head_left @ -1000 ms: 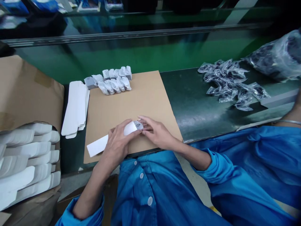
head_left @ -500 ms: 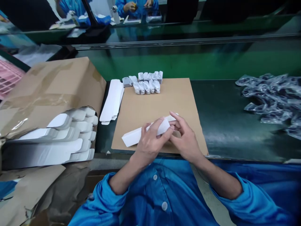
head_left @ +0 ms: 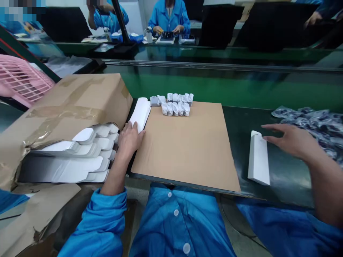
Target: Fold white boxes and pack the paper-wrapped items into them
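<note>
Left hand (head_left: pixel 130 137) lies flat on the near end of the stack of flat white blanks (head_left: pixel 141 111). Its grip is apart, fingers resting on top and not wrapped round anything. That stack sits just beside the left edge of the cardboard sheet (head_left: pixel 187 150), squeezed between it and the big carton (head_left: pixel 72 100).

Right hand (head_left: pixel 293 142) is well over on the other side with its grip open too, fingers spread, tips right at the far end of the long white box (head_left: pixel 258 162). Honestly can't tell if they touch it or hang just above. The box lies on the dark counter (head_left: pixel 241 125), just off the sheet's right edge.

The harder-to-see stuff:
- The carton is torn open at the side, with more blanks inside, mostly hidden under the flap.
- The little wrapped pieces (head_left: pixel 175 104) at the sheet's far edge are too small to make out.
- The clear bags (head_left: pixel 316 123) hold something dark and are cut off at the right.
- The pink basket (head_left: pixel 23 80) is only partly in shot.
- People in blue (head_left: pixel 168 16) sit across the green belt — just torsos and hands visible
</note>
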{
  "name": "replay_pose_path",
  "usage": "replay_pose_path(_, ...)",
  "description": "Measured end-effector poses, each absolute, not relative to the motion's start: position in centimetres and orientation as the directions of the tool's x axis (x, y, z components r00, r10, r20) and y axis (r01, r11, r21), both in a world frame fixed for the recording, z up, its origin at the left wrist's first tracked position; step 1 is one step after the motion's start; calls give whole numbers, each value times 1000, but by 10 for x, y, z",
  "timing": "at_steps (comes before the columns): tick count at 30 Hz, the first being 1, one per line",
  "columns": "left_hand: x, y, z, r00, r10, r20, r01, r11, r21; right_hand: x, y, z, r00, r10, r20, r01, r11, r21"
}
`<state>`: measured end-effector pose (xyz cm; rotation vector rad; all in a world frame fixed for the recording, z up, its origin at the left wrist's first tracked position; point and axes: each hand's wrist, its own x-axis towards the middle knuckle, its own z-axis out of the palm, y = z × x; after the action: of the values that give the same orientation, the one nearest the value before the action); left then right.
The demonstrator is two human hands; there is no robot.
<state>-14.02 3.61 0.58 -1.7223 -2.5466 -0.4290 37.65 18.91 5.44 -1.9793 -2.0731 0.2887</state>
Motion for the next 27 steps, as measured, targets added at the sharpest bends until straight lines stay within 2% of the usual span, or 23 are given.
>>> replay_pose_path(1,-139,34,4,-392,895,211,912,349,213,365,179,51,-49,981,188,958,99,-270)
replay_pose_path(2,-134,31,3,-406,883,234,908,361,214,347,164,47,-77,950,304,945,167,-282)
replay_pose_path(3,-126,27,3,-423,865,269,901,372,221,323,144,44,-104,926,362,899,243,-364)
replay_pose_path(4,-114,23,3,-433,843,320,898,371,238,296,122,40,-141,925,352,794,318,-518)
replay_pose_path(5,-99,18,2,-421,819,389,903,342,259,267,100,37,-236,942,237,640,334,-691)
replay_pose_path(6,-80,11,1,-374,800,470,923,273,271,237,80,34,-331,936,116,463,268,-845)
replay_pose_path(7,-58,3,-1,-293,782,551,948,162,273,209,63,31,-428,903,28,293,168,-941)
replay_pose_path(9,-17,-19,-3,2,764,645,973,-151,176,166,46,25,-466,885,11,48,37,-998)
replay_pose_path(11,10,-44,2,252,768,590,902,-406,144,148,49,21,-467,884,-13,-27,-29,-999)
replay_pose_path(12,14,-54,8,256,767,588,883,-433,181,150,54,22,-511,859,-38,-6,-47,-999)
replay_pose_path(13,11,-62,16,165,768,619,886,-390,249,158,60,24,-594,802,-67,41,-54,-998)
replay_pose_path(14,4,-65,25,-2,778,628,885,-291,363,168,67,28,-698,710,-95,97,-38,-995)
replay_pose_path(16,-21,-63,42,-301,830,469,754,-94,650,191,77,41,-878,460,-129,181,69,-981)
replay_pose_path(17,-34,-58,47,-306,900,312,667,-32,745,200,79,48,-925,352,-141,206,155,-966)
replay_pose_path(18,-45,-52,50,-255,955,151,595,31,803,205,79,55,-940,307,-149,235,264,-935)
replay_pose_path(20,-58,-43,49,-184,982,-50,452,130,882,209,71,63,-907,403,-120,336,524,-782)
replay_pose_path(22,-60,-39,42,-202,970,-132,270,185,945,204,55,64,-849,528,13,446,730,-518)
replay_pose_path(23,-58,-39,39,-201,967,-159,180,195,964,201,46,62,-835,543,93,473,793,-384)
replay_pose_path(25,-57,-44,37,-121,973,-195,75,205,976,197,33,57,-850,483,211,453,874,-173)
replay_pose_path(27,-59,-50,39,-36,982,-187,117,190,975,196,27,52,-859,410,307,417,908,-48)
